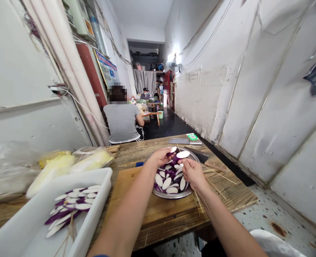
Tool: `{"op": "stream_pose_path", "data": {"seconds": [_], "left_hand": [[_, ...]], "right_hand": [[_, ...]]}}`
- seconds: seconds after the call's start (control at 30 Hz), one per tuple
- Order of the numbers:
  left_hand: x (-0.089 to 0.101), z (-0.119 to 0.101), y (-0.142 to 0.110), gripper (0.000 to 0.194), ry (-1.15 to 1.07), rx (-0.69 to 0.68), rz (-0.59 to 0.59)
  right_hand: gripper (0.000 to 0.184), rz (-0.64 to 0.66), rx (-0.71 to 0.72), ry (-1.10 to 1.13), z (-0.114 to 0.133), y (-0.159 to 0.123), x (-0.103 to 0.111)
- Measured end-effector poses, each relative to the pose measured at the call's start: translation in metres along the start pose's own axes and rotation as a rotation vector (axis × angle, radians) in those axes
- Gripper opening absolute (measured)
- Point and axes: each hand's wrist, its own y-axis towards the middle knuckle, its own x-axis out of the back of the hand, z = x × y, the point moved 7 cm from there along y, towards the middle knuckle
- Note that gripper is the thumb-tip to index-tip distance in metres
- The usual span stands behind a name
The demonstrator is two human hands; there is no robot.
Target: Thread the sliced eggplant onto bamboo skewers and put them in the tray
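My left hand [162, 156] is closed on a white-fleshed, purple-skinned eggplant slice [173, 149] above the far side of a metal bowl [171, 195]. My right hand [192, 172] is pinched beside it, over the bowl's right side. A larger eggplant slice [183, 154] sits just beyond those fingertips, apparently on a thin bamboo skewer that my fingers mostly hide. Many cut eggplant slices [166, 183] fill the bowl, which rests partly on a wooden cutting board [126, 185]. Threaded eggplant skewers [72, 203] lie in a white plastic tray [97, 203] on the left.
Loose bamboo skewers [217, 187] lie right of the bowl. A cleaver [178, 141] and a dark blade [198, 155] are behind it, near a green code card [192, 136]. Plastic bags [91, 160] sit behind the tray. One person [123, 121] sits beyond the table, another [145, 94] farther back.
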Motion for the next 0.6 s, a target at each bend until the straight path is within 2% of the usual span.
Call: {"op": "stream_pose_path", "data": {"seconds": [0.13,0.37,0.5,0.6], "left_hand": [[-0.003,-0.005,0.001,0.009,-0.155,-0.016,0.092],[-0.003,-0.011,0.004,0.013,-0.371,-0.012,0.176],[-0.002,-0.017,0.003,0.008,-0.385,-0.081,0.174],[0.003,-0.017,0.007,0.006,-0.301,-0.149,0.113]], "right_hand": [[0.027,0.027,-0.042,-0.053,-0.003,0.0,-0.002],[0.023,0.084,0.025,-0.192,0.001,-0.001,-0.007],[0.022,0.076,0.04,-0.211,0.003,-0.003,-0.007],[0.023,0.066,0.055,-0.219,0.004,-0.002,-0.006]]}}
